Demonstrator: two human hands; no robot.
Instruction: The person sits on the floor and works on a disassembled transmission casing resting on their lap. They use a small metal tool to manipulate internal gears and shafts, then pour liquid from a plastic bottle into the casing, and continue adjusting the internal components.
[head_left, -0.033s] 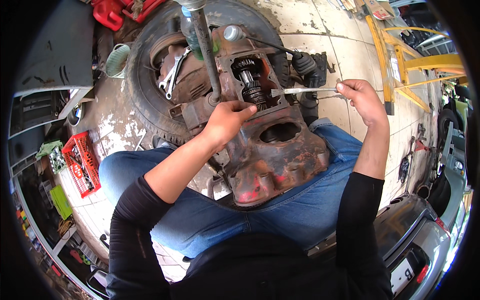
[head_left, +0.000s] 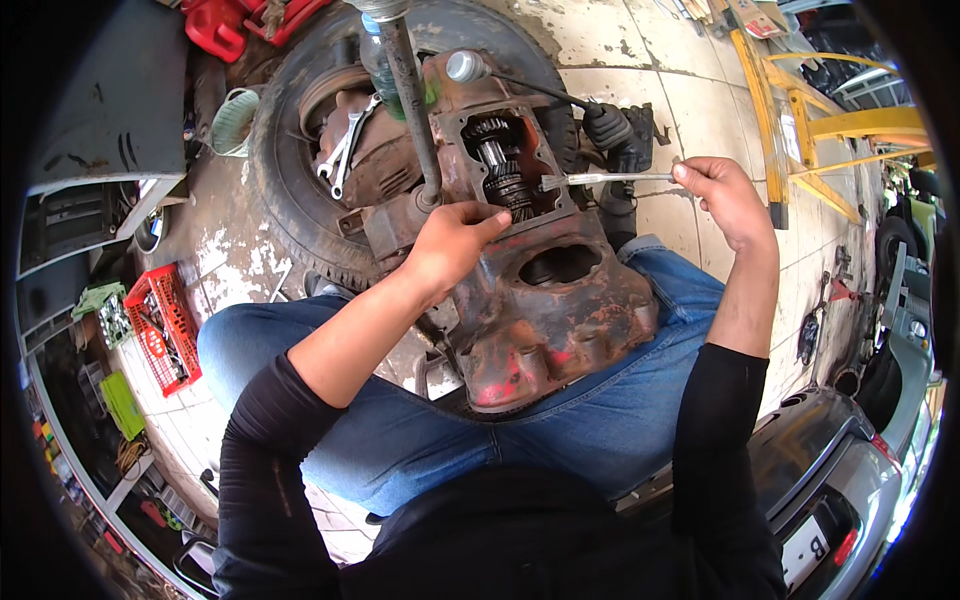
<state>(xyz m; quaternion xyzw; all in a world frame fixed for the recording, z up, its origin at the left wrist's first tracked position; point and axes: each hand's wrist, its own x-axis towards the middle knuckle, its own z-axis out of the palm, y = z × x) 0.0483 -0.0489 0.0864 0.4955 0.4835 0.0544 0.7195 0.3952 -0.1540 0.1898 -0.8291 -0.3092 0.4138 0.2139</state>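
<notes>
A rusty gearbox housing (head_left: 560, 315) stands between my legs, its upper opening showing dark, oily gears on a shaft (head_left: 505, 175). My right hand (head_left: 728, 202) pinches the handle end of a slim paintbrush (head_left: 600, 178), held nearly level. The bristles point left and lie over the opening's right rim, beside the gears. At the opening's lower left edge is my left hand (head_left: 450, 245), closed, thumb and forefinger tips close to the lower gears. Its other fingers are hidden, so what it grips cannot be made out.
Behind the housing lies a large tyre (head_left: 285, 200), with combination wrenches (head_left: 350, 145) on a rusty part inside it. A metal bar (head_left: 408, 100) rises beside a plastic bottle (head_left: 377, 60). A red crate (head_left: 165, 330) stands left, a yellow frame (head_left: 795, 120) right.
The brush has shifted very slightly left, toward the gears. My left hand keeps its place.
</notes>
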